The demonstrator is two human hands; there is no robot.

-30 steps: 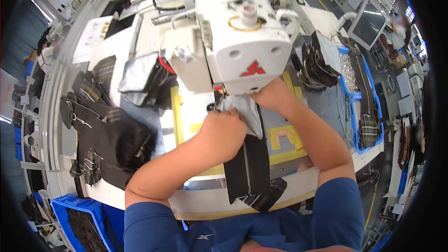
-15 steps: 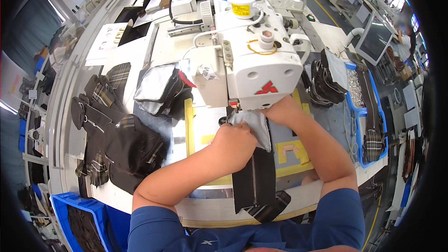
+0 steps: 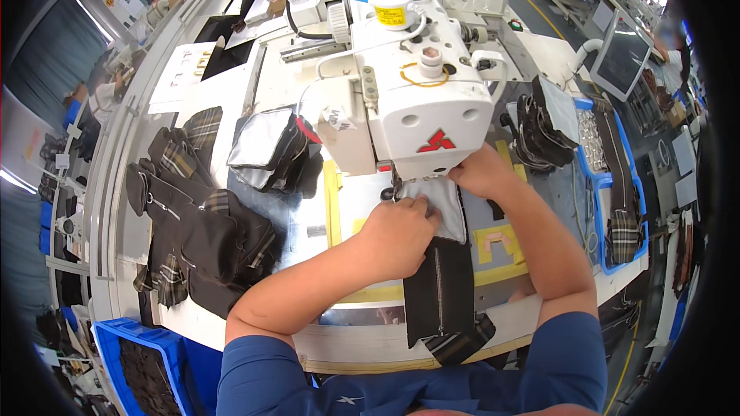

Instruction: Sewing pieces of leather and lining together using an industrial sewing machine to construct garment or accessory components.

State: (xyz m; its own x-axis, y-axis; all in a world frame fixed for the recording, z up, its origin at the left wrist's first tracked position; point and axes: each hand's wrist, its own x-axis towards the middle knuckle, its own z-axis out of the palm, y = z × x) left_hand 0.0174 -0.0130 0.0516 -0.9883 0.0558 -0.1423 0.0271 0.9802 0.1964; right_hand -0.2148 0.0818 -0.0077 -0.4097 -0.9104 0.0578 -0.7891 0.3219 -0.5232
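Under the needle area of a white sewing machine head (image 3: pixel 432 119) lies a black fabric piece with a silver-grey face (image 3: pixel 449 216). My left hand (image 3: pixel 397 235) is closed on its left side, fingers curled and pressed onto the grey face. At its upper right edge, close beneath the machine head, my right hand (image 3: pixel 482 173) has its fingers bent in a pinch; the fingertips are partly hidden. From the grey face a black strip with a zipper (image 3: pixel 439 285) runs toward me, and its plaid end (image 3: pixel 462 341) hangs over the table's front edge.
Black and plaid bag pieces (image 3: pixel 223 239) are heaped at left. Stacks of grey-lined pieces stand left (image 3: pixel 266 150) and right (image 3: pixel 546 123) of the machine. Blue trays (image 3: pixel 641 216) lie at far right, a blue crate (image 3: pixel 135 331) at lower left. Yellow tape (image 3: pixel 497 243) marks the work plate.
The view has shifted slightly, so the work plate, fabric and both hands appear a little farther right. Both hands keep their places on the fabric.
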